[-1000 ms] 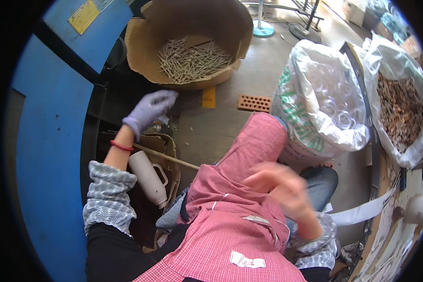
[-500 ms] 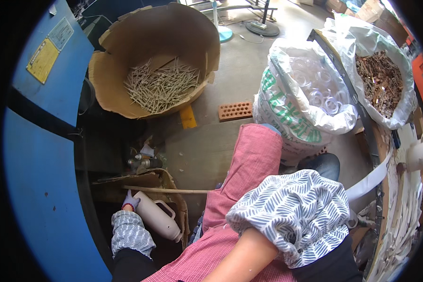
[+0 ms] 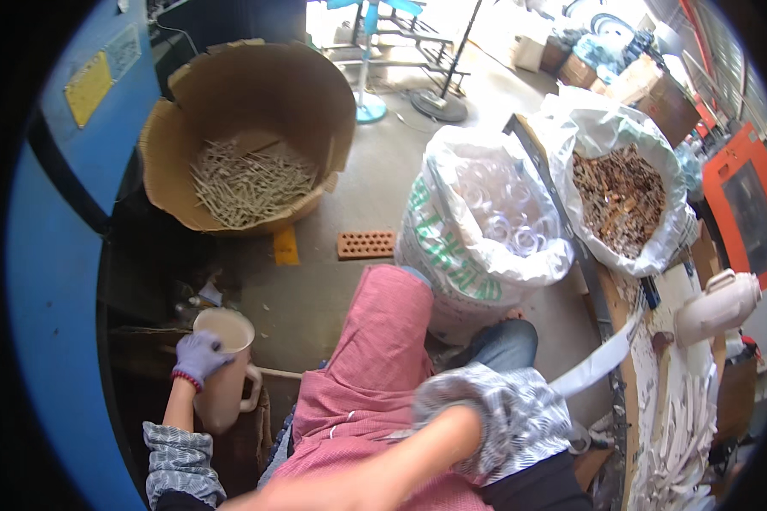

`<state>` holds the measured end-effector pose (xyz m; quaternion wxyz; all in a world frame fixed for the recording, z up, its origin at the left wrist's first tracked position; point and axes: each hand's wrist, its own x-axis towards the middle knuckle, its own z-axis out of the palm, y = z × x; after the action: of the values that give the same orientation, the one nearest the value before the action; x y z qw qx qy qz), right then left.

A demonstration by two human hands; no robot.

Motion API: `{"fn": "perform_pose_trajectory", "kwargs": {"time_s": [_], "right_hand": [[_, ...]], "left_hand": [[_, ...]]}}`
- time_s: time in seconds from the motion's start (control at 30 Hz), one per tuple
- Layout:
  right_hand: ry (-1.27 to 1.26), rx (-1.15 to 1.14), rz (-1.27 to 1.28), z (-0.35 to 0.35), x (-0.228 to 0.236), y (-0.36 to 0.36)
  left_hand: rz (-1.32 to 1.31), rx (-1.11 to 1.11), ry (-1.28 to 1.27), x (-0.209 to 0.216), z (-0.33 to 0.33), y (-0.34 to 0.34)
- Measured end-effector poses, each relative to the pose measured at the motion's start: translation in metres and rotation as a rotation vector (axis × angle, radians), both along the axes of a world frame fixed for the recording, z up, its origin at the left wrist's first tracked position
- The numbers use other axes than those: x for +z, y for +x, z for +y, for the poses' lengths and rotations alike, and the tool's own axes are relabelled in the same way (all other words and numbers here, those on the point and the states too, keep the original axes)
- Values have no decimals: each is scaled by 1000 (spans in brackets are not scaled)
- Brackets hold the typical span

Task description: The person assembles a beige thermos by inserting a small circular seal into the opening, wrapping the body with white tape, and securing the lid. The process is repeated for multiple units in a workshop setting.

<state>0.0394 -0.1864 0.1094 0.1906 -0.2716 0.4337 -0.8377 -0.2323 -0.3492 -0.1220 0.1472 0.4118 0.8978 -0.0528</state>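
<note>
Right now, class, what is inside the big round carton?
Thin, pale sticks lie heaped in the carton. They cover most of its bottom, so anything under them cannot be seen.

Beige jug (image 3: 222,390), mouth up, in left hand (image 3: 199,356)

This looks like a workshop or small factory floor where plastic parts are made. A scuffed blue machine cabinet (image 3: 64,281) with a yellow label (image 3: 89,89) fills the left of the frame, and an orange-fronted machine (image 3: 746,200) stands at the right. Bulk goods sit in rough containers — a torn cardboard drum (image 3: 302,94) of thin pale sticks (image 3: 247,183) at upper left, a big woven sack (image 3: 435,243) of clear rings (image 3: 511,209) right of centre, and a liner bag (image 3: 601,119) of brown scraps (image 3: 618,196) beyond. White offcuts (image 3: 677,443) heap at lower right, near a pale handled jug (image 3: 714,311); stacked cartons (image 3: 656,94) crowd the upper right — hardly a home.
</note>
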Motion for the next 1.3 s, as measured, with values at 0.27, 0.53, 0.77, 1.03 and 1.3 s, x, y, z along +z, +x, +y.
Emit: {"fn": "perform_pose_trajectory", "kwargs": {"time_s": [0.27, 0.53, 0.77, 1.03, 1.3], "right_hand": [[-252, -983, -649, 207, -194, 92], [-464, -1298, -410, 230, -193, 172], [297, -2113, -46, 196, -146, 174], [910, -1493, 284, 176, -117, 109], [1613, -1781, -556, 408, -213, 90]], "left_hand": [[231, -1051, 694, 204, 132, 178], [-536, -1222, 261, 162, 169, 197], [-834, -757, 1189, 286, 226, 195], [-448, -551, 1214, 280, 224, 154], [-99, -757, 926, 289, 197, 112]]}}
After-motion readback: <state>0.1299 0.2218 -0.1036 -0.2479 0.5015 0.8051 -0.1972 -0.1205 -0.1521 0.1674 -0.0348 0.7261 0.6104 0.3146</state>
